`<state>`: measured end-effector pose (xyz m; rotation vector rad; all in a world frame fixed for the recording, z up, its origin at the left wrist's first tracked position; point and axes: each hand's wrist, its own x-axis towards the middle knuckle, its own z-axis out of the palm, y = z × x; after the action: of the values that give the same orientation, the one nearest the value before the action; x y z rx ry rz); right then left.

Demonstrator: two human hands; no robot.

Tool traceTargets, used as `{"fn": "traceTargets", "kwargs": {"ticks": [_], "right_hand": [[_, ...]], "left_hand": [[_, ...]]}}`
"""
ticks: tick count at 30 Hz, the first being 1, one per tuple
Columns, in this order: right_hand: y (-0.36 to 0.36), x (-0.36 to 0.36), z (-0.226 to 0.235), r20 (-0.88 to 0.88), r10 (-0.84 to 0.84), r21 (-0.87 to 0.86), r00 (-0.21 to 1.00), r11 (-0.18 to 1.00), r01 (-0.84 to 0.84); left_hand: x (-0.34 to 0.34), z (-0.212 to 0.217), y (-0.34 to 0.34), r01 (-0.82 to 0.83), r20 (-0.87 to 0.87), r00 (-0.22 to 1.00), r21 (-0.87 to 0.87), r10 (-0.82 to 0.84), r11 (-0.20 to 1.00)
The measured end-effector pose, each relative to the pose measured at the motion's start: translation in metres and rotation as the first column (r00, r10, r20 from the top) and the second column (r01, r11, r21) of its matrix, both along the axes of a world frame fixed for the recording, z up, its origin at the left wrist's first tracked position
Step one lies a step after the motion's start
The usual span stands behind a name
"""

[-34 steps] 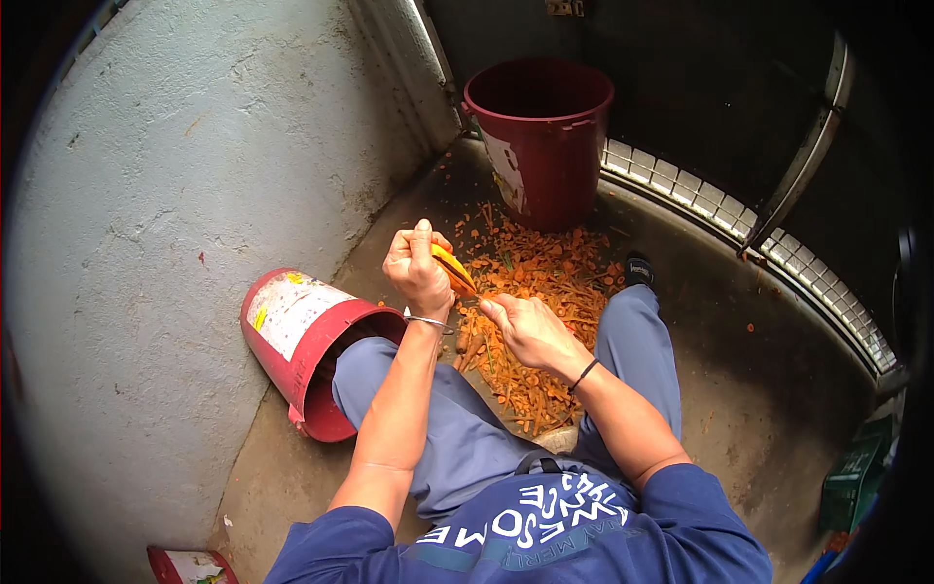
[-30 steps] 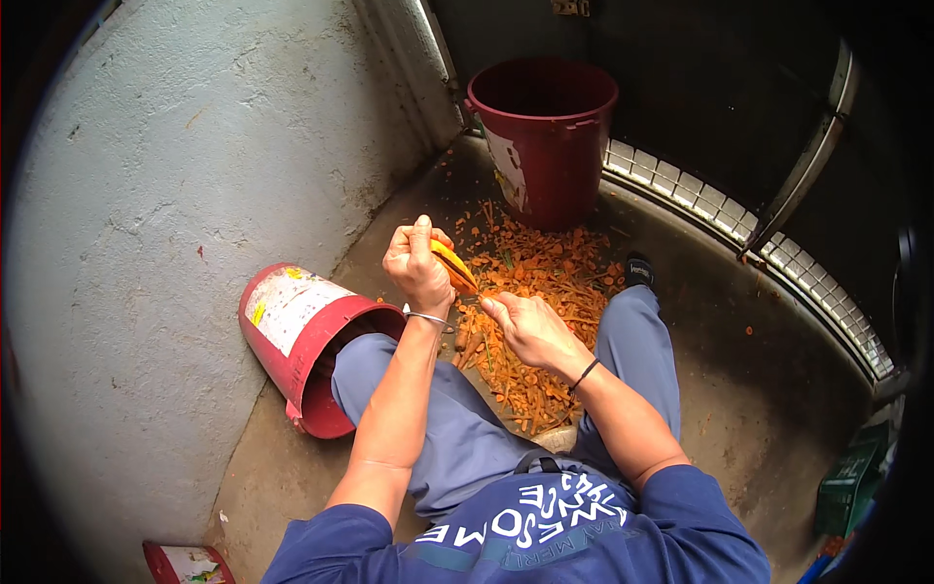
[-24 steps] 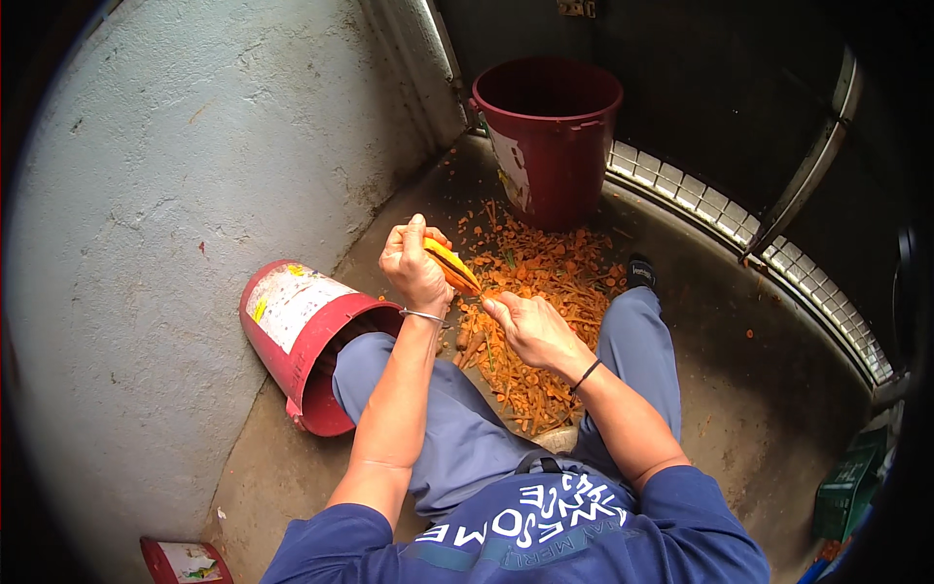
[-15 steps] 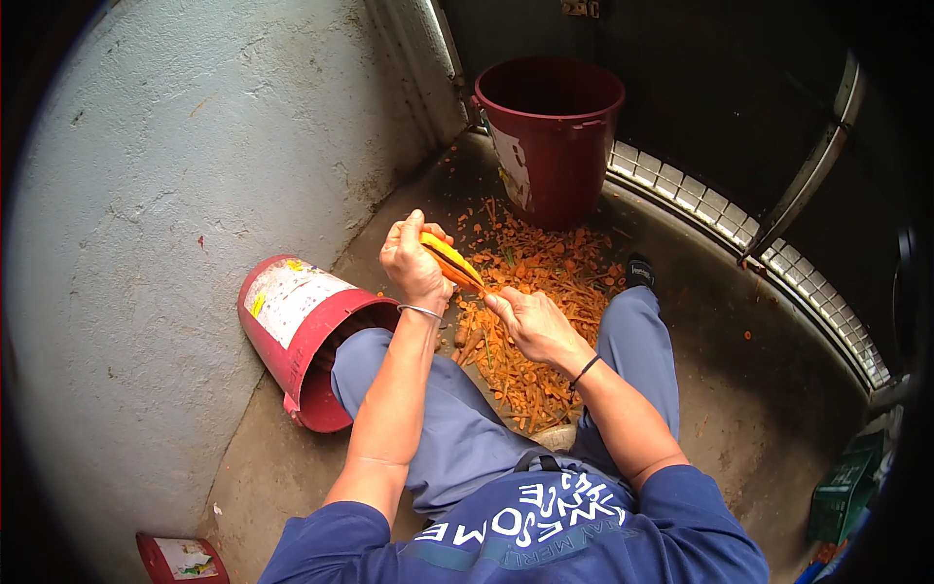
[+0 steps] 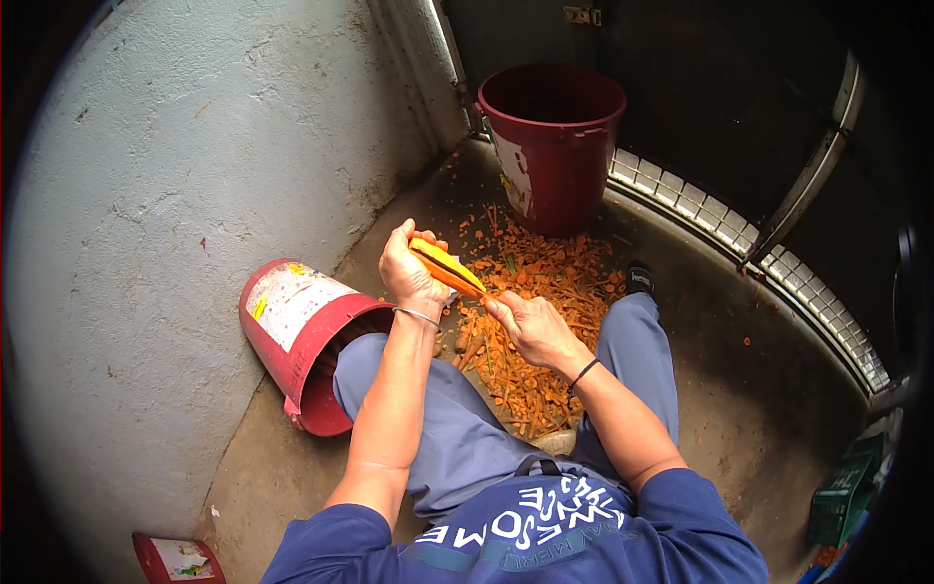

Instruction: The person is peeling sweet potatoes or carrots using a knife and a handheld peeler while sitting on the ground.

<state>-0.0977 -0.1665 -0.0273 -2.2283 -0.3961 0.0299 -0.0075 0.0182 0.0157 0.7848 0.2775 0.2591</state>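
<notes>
My left hand (image 5: 407,273) grips an orange carrot (image 5: 444,268), held up over my lap and pointing right and down. My right hand (image 5: 530,326) sits at the carrot's lower tip, fingers closed around a small peeler that is mostly hidden. Below both hands a heap of orange peelings (image 5: 530,321) covers the concrete floor between my legs in grey trousers.
A dark red bucket (image 5: 551,146) stands upright beyond the peelings. A red bucket (image 5: 297,341) lies tipped on its side at my left thigh. A pale wall rises on the left; a metal door track (image 5: 759,263) curves along the right. A green crate (image 5: 844,492) is at far right.
My right hand has slid down the carrot toward its lower tip; the left hand has kept hold of the carrot and tilted it slightly.
</notes>
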Motion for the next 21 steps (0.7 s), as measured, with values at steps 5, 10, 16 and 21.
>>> {"fn": "traceTargets", "kwargs": {"ticks": [5,10,16,21], "right_hand": [[-0.001,-0.002,0.001,0.02,0.001,-0.009,1.0,1.0,-0.001],[0.0,-0.004,0.008,-0.003,0.003,-0.021,1.0,1.0,-0.003],[-0.003,-0.004,0.013,-0.032,0.011,-0.031,0.999,0.999,-0.012],[-0.005,-0.004,0.005,0.004,0.003,-0.037,1.0,0.999,-0.003]], "left_hand": [[0.008,-0.004,0.004,0.021,-0.057,0.998,-0.068,-0.025,0.997],[0.011,-0.006,0.008,0.047,-0.089,0.995,-0.085,-0.055,0.995],[0.013,-0.005,0.008,0.056,-0.107,0.992,-0.092,-0.066,0.994],[0.009,-0.001,0.005,0.093,-0.149,0.983,-0.122,-0.111,0.988]]}}
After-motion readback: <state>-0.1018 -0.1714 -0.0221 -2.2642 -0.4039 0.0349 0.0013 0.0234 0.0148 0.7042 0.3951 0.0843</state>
